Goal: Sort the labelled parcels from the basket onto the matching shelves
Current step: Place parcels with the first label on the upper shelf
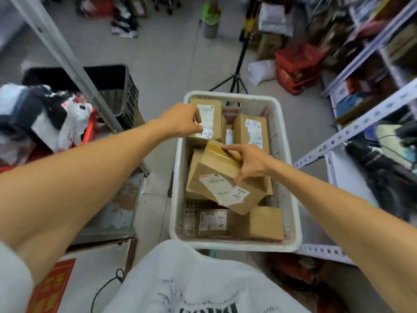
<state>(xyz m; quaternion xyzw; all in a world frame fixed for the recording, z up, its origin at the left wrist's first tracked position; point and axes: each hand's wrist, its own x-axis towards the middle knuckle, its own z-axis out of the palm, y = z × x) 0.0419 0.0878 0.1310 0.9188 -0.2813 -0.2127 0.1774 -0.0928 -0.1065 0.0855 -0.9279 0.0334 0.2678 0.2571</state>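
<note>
- This is a parcel depot or stockroom, not a home.
- A white plastic basket [237, 245] holds cardboard boxes with printed shipping labels and handwritten codes, such as the A-1 parcel [214, 168] and the A-2 parcel [212, 116].
- Slotted-steel shelves [361, 125] on the right are crammed with packages.
- Red crates [297, 66] at the far right, a black crate [112, 86] on the left and grey mailer bags [273, 19] at the far side sit on a bare concrete floor [162, 53].

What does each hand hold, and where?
The left hand pinches the far-left A-2 parcel at its left edge; the right hand grips the tilted A-1 parcel at its right edge.
</note>
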